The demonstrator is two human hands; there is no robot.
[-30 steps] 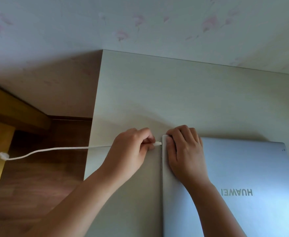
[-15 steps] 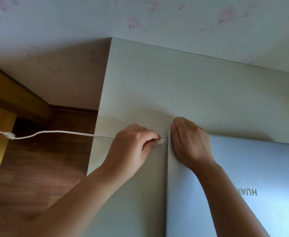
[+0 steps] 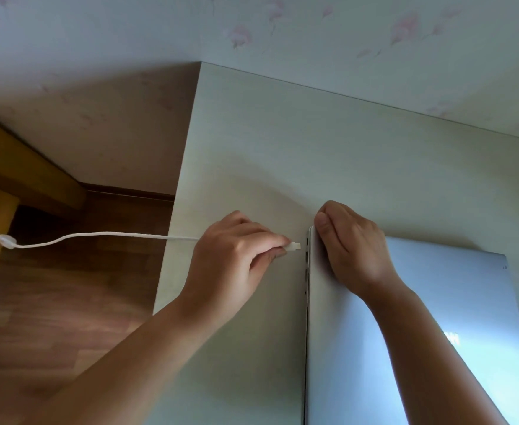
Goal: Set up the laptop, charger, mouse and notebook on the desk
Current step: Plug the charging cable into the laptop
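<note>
Left hand (image 3: 236, 256) pinches one charger plug (image 3: 295, 246); right hand (image 3: 353, 243) steadies one laptop (image 3: 454, 302).

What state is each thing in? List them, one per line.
laptop: lid closed, flat on the desk.
charger plug: not inserted, just short of the laptop's side ports.
charger cable: trailing off the desk's left edge.
left hand: pinches the plug.
right hand: rests on the laptop's far left corner.
</note>
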